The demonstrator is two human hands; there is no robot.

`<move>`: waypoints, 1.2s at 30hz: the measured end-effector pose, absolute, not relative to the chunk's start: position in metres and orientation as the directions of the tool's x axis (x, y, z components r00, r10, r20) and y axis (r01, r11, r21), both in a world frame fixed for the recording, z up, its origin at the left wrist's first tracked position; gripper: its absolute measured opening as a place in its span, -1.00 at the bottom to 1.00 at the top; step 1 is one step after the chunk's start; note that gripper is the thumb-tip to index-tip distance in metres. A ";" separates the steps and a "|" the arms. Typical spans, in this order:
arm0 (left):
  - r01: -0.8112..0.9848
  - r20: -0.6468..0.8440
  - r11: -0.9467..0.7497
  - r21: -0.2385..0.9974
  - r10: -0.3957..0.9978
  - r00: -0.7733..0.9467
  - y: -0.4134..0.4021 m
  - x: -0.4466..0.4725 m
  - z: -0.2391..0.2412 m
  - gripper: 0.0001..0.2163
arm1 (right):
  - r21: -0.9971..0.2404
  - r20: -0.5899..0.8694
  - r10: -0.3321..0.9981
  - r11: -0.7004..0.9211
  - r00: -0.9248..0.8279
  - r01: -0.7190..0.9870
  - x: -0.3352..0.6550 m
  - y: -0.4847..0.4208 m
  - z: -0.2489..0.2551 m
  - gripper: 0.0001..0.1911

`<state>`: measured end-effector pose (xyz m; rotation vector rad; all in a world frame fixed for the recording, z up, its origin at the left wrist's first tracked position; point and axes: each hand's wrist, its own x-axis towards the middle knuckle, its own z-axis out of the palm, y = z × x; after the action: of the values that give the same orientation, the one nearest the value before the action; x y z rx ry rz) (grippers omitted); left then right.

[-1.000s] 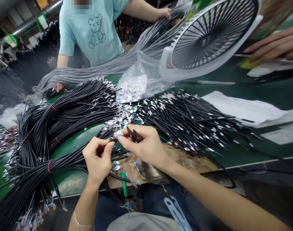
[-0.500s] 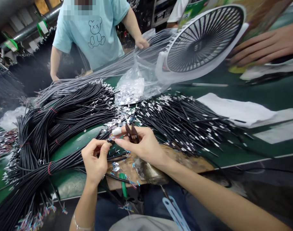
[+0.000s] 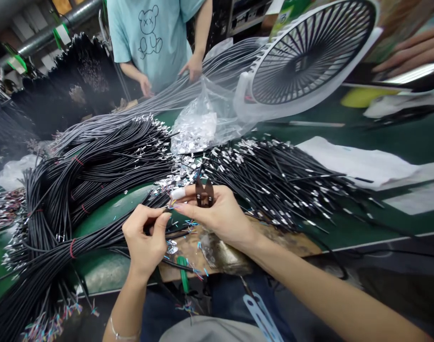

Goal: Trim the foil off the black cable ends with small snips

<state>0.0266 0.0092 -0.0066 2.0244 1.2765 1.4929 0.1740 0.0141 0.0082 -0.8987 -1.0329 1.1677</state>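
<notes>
Near the middle of the bench, my left hand (image 3: 145,235) pinches the end of a black cable (image 3: 168,209) between thumb and forefinger. Thin coloured wires come out of that cable end. From the other side, the thumb and white-wrapped forefinger of my right hand (image 3: 220,213) close over those wires. Dark wire cutters (image 3: 204,192) are tucked in the same palm, their jaws pointing up and apart. A red-tied bundle of black cables (image 3: 99,240) runs beside my left hand. Under my hands lies a worn wooden board (image 3: 181,266) with wire scraps and foil bits.
Short black cables with silvery ends (image 3: 274,180) are heaped at right; more coiled black cables (image 3: 106,156) lie left. Behind stand a plastic bag (image 3: 195,126) and a white fan (image 3: 305,61). A co-worker in a light blue shirt (image 3: 152,42) stands across the bench.
Both my hands shift slightly right in view, still at the cable end, and the cutters stand more upright. The co-worker's hands have drawn closer together over the grey cables.
</notes>
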 end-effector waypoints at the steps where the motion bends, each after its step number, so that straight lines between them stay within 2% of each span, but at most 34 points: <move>1: 0.469 0.595 -0.542 0.698 0.803 0.043 0.009 0.027 -0.007 -0.89 | -0.943 0.150 0.986 0.165 0.073 -0.288 0.174 0.014 0.008 -0.85; 4: 0.471 0.597 -0.532 0.704 0.802 0.013 0.008 0.029 -0.008 -0.89 | -0.952 0.145 0.986 0.161 0.081 -0.260 0.174 0.015 0.007 -0.81; 11: 0.491 0.615 -0.554 0.672 0.787 0.046 0.009 0.028 -0.007 -0.88 | -0.942 0.282 0.943 0.307 0.179 -0.132 0.173 0.011 0.003 -0.73; 17: 0.502 0.632 -0.558 0.661 0.774 0.027 0.009 0.029 -0.008 -0.89 | -0.949 0.274 0.941 0.299 0.197 -0.105 0.172 0.011 0.004 -0.79; 22: 0.509 0.626 -0.560 0.654 0.778 0.052 0.009 0.029 -0.008 -0.89 | -0.941 0.323 0.920 0.337 0.223 -0.026 0.170 0.009 0.004 -0.88; 26: 0.491 0.554 -0.497 0.715 0.832 0.036 0.007 0.029 -0.008 -0.85 | -0.909 0.416 0.885 0.405 0.207 0.098 0.169 0.006 0.004 -0.83; 30: 0.524 0.519 -0.461 0.716 0.854 0.042 0.007 0.029 -0.006 -0.82 | -0.855 0.507 0.850 0.475 0.143 0.211 0.168 0.004 0.003 -0.72; 36: 0.525 0.516 -0.451 0.722 0.856 0.026 0.007 0.030 -0.005 -0.80 | -0.884 0.463 0.871 0.442 0.164 0.149 0.169 0.003 0.003 -0.56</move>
<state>0.0295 0.0067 -0.0054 1.9796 1.4107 1.3953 0.1693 0.0032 0.0027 -1.0140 -1.3279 0.6662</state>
